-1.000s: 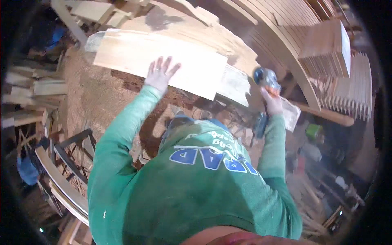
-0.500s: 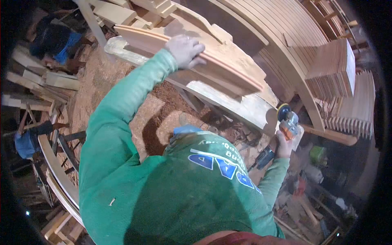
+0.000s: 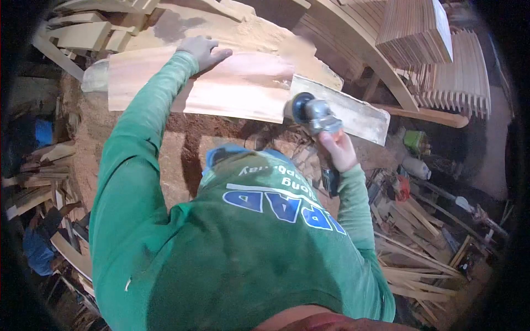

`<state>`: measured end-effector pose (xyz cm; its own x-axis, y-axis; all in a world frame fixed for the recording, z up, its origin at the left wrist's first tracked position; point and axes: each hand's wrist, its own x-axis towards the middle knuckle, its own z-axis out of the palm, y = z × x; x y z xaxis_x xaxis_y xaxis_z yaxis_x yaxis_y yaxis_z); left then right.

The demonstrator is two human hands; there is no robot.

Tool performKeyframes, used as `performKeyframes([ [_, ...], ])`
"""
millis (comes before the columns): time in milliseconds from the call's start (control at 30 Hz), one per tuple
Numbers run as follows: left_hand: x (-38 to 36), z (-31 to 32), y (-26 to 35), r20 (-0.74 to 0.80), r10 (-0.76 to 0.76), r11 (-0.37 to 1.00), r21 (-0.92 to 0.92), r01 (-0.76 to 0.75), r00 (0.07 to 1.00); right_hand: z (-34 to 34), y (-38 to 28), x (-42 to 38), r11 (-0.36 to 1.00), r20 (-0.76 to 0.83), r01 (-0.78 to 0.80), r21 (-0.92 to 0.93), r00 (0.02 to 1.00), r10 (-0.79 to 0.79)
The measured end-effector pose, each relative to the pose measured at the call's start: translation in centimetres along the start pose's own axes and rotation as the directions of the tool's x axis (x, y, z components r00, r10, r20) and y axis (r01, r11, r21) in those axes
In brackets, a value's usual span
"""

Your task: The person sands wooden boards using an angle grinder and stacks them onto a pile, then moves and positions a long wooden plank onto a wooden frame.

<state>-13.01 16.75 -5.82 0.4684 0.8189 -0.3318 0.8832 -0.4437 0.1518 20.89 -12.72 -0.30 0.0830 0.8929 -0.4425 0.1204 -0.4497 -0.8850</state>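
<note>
A wide wooden board (image 3: 237,91) lies flat across the dusty workbench (image 3: 353,107). My left hand (image 3: 203,52) rests near the board's far edge, its fingers apart and the thumb stretched to the right. At the board's right end, my right hand (image 3: 338,150) is wrapped round an angle grinder (image 3: 319,115). The grinder's round disc faces the end of the board; whether it touches the wood is hard to tell.
Stacked thin boards (image 3: 414,33) and slatted pieces (image 3: 452,77) stand at the upper right. Wood offcuts (image 3: 83,33) lie at the upper left. Scrap strips (image 3: 414,215) cover the floor at right. Another person (image 3: 41,248) is at the lower left.
The board, earlier tilted on edge in my left hand, now lies flat on the bench. My right hand has brought the grinder left to its end. The view has shifted.
</note>
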Motion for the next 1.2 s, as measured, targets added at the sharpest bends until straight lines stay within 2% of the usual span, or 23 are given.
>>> performKeyframes([
  [33,-0.5,0.5,0.1,-0.035,0.021,0.999,0.04,-0.02,0.999,1.0,0.2,0.5,1.0,0.04,0.017,-0.003,0.999,-0.017],
  [67,-0.6,1.7,-0.2,-0.132,0.031,0.999,0.02,-0.029,0.991,1.8,0.3,1.2,0.999,0.081,0.038,-0.005,0.996,-0.037],
  [133,-1.0,5.3,-0.7,-0.324,0.043,0.999,-0.017,-0.051,0.945,2.9,-0.2,2.9,0.972,0.176,0.06,-0.228,0.984,-0.019],
  [200,-1.4,7.3,-0.6,-0.44,0.001,0.999,-0.043,-0.022,0.898,3.7,-1.3,4.3,0.905,0.251,0.067,-0.421,0.967,0.045],
  [233,-1.6,7.9,-0.5,-0.495,-0.024,0.998,-0.059,-0.006,0.868,4.0,-0.7,5.0,0.911,0.237,0.052,-0.41,0.97,0.052],
  [367,-1.9,8.1,-0.5,-0.48,-0.051,0.996,-0.085,0.012,0.876,4.4,-1.5,7.6,0.831,0.272,0.047,-0.554,0.954,0.128],
  [467,-2.0,7.1,-0.5,-0.43,-0.071,0.995,-0.099,0.031,0.9,3.6,-3.2,10.8,0.787,0.246,0.117,-0.606,0.968,0.045],
  [533,-2.1,7.0,-0.2,-0.42,-0.086,0.995,-0.076,0.059,0.903,0.9,-1.4,15.9,0.741,0.168,0.038,-0.67,0.981,0.101],
  [600,-1.8,7.9,-0.4,-0.465,-0.08,0.996,-0.067,0.056,0.882,1.2,-4.6,18.1,0.688,0.162,0.039,-0.724,0.98,0.115],
  [633,-1.7,8.0,-0.6,-0.487,-0.077,0.997,-0.059,0.055,0.87,1.3,-4.2,19.9,0.671,0.105,-0.037,-0.74,0.98,0.169],
  [733,-1.6,8.1,-0.7,-0.473,-0.08,0.997,-0.053,0.063,0.877,2.4,-5.4,18.3,0.66,0.175,0.064,-0.748,0.979,0.105],
  [767,-1.6,8.1,-0.7,-0.468,-0.08,0.997,-0.051,0.063,0.88,2.6,-5.4,17.0,0.647,0.213,0.022,-0.762,0.952,0.218],
  [800,-1.6,8.0,-0.6,-0.462,-0.081,0.997,-0.051,0.064,0.883,3.0,-5.1,15.1,0.676,0.307,0.14,-0.724,0.942,0.133],
  [867,-1.4,8.3,-0.6,-0.474,-0.084,0.996,-0.048,0.069,0.876,3.2,-4.7,12.0,0.696,0.407,0.167,-0.698,0.893,0.194],
  [967,-1.3,8.6,-0.9,-0.509,-0.077,0.997,-0.033,0.07,0.857,2.8,-3.8,11.0,0.618,0.509,0.375,-0.691,0.859,0.049],
  [1067,-1.2,8.7,-0.7,-0.503,-0.075,0.997,-0.042,0.062,0.861,3.8,-7.4,12.9,0.751,0.332,0.112,-0.65,0.932,0.149],
  [1133,-1.2,8.8,-0.9,-0.501,-0.069,0.998,-0.044,0.055,0.863,0.8,-3.6,18.5,0.744,0.185,-0.026,-0.668,0.962,0.2],
  [1200,-1.4,8.5,-0.7,-0.479,-0.076,0.997,-0.036,0.067,0.875,0.9,-3.2,18.4,0.774,0.28,0.037,-0.632,0.942,0.183],
])
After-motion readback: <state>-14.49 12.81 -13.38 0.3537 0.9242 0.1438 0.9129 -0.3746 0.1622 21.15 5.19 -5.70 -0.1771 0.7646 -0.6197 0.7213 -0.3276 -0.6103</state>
